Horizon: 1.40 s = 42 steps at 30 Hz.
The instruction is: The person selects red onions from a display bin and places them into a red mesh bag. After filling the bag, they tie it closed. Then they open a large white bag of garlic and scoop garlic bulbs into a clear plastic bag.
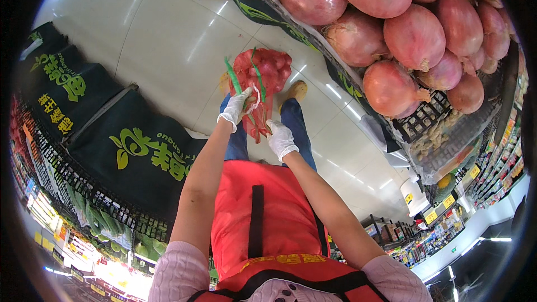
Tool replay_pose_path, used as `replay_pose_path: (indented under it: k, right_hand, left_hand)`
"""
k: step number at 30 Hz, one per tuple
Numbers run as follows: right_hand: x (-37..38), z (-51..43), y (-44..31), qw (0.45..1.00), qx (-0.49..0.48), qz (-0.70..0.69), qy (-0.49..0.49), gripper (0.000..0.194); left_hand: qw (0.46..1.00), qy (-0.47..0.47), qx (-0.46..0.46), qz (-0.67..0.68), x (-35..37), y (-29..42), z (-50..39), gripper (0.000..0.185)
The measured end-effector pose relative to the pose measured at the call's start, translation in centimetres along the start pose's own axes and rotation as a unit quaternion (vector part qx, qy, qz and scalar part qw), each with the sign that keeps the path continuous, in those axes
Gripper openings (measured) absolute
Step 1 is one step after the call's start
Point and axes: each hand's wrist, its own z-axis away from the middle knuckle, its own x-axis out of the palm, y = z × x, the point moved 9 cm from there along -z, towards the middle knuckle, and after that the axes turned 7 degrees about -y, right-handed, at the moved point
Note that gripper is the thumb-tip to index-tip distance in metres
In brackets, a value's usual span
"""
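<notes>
A red mesh sack of onions (pixel 268 69) rests on the floor between my feet, its gathered top pulled up towards me. Green straps and a white cord show at its neck. My left hand (pixel 238 108), in a white glove, grips the sack's neck by a green strap and the cord. Lower down, my right hand (pixel 281 137), also gloved, holds the loose end of the red mesh. The fingertips of both hands are partly hidden by the mesh and straps.
A display of loose red onions (pixel 415 37) over black crates stands at the right. Along the left runs a produce stand draped in dark printed cloth (pixel 138 147). Pale floor tiles (pixel 168 29) lie between them. A white bucket (pixel 413 197) stands at the lower right.
</notes>
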Motion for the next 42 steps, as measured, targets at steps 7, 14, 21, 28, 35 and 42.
replay_pose_path:
  k: [7, 14, 21, 28, 35, 42]
  right_hand:
    - [1.1, -0.7, -1.4, 0.999, -0.05, 0.005, -0.013, 0.033]
    - [-0.2, -0.9, 1.1, 0.985, 0.061, -0.159, 0.035, 0.027]
    - [-0.7, -1.6, 2.3, 0.955, 0.114, -0.267, 0.061, 0.025]
    - [1.2, -3.4, 4.7, 0.919, 0.149, -0.363, 0.032, 0.03]
    - [5.4, -4.1, 7.5, 0.807, 0.261, -0.516, -0.123, 0.043]
    - [12.5, -10.1, 3.0, 0.742, 0.301, -0.558, -0.217, 0.066]
  left_hand:
    - [0.939, -0.029, 0.167, -0.3, 3.6, 3.2, 0.7, 0.017]
    - [0.981, 0.041, 0.114, 0.153, 0.1, 3.5, 2.1, 0.022]
    - [0.895, -0.02, 0.119, 0.429, -1.7, 0.5, 7.2, 0.028]
    - [0.84, -0.035, 0.113, 0.53, -1.8, -3.3, 8.4, 0.029]
    - [0.831, -0.063, 0.096, 0.544, -0.8, -6.1, 10.7, 0.032]
    - [0.857, 0.013, 0.055, 0.513, -0.1, -8.8, 12.4, 0.03]
